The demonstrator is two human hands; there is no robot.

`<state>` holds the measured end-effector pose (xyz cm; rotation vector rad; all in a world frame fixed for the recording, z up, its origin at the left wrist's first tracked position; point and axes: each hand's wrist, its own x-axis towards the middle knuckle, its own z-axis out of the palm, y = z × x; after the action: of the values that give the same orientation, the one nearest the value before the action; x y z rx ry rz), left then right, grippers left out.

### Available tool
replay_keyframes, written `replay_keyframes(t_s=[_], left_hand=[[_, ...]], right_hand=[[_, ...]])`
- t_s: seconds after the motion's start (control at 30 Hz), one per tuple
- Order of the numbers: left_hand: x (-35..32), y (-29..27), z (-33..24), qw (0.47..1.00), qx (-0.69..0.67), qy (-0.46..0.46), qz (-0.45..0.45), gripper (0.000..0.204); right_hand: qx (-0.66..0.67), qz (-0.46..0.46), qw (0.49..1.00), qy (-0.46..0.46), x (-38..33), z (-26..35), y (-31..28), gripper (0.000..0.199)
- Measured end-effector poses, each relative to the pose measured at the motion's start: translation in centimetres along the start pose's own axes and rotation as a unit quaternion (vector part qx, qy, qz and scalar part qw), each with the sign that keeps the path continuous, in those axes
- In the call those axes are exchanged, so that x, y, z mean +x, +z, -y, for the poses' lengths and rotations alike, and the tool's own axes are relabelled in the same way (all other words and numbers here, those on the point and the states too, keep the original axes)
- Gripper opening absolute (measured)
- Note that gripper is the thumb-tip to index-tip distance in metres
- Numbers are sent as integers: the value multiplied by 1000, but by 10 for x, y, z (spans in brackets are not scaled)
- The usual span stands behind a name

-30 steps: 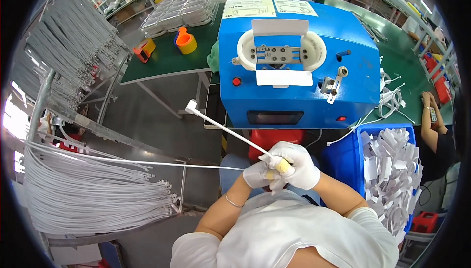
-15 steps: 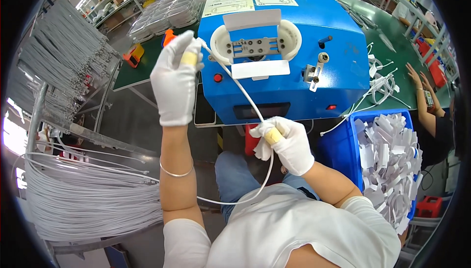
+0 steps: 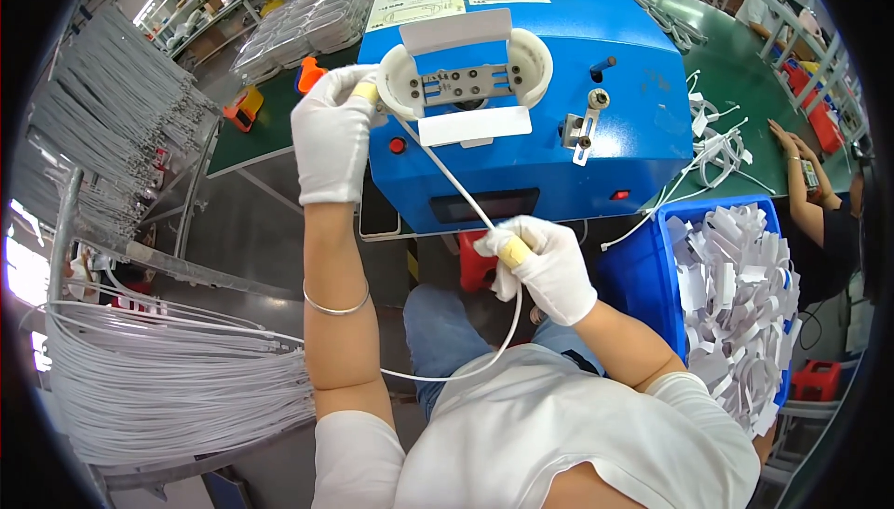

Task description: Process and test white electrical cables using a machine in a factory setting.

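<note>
White cable (image 3: pixel 456 181) runs between left grip (image 3: pixel 332 136) and right grip (image 3: pixel 549 271)

Below me I see a dark grey floor (image 3: pixel 256 241), ahead a green table (image 3: pixel 734 69), metal shelves (image 3: pixel 209 8) far left, a red stool (image 3: pixel 817 380) on my right, and glaring white light (image 3: pixel 26 267) at my left.

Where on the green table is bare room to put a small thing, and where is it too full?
Bare green tabletop shows at left, between the leftmost tape dispenser and the left hand; another patch is between the coiled white cables and a co-worker's hands. It is crowded where these cables lie beside the blue machine.
</note>
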<state>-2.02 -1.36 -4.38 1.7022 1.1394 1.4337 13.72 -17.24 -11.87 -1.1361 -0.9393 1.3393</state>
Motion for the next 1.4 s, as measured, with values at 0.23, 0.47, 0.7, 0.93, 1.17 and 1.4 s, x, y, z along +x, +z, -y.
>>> replay_keyframes(t_s=[0.23,0.47,0.7,0.93,1.17,1.4], left_hand=[[-11,-5,-8,1000,-23,-6,18,18],[-61,-44,-42,965,195,-7,174,24],[-124,-108,-33,858,231,-213,407,31],[-191,-32,53,789,-35,-234,567,25],[-228,74,71,753,-34,-108,648,27],[-213,89,51,690,95,76,713,32]], right_hand=[[-113,-95,989,-2,-30,10,-74,33],[-368,-272,863,-213,-3,95,-139,14],[-440,-197,853,-202,67,117,-163,17],[-389,-223,854,-263,54,121,-159,22],[-369,-206,871,-253,24,118,-160,23],[-357,-135,903,-196,-6,102,-174,16]])
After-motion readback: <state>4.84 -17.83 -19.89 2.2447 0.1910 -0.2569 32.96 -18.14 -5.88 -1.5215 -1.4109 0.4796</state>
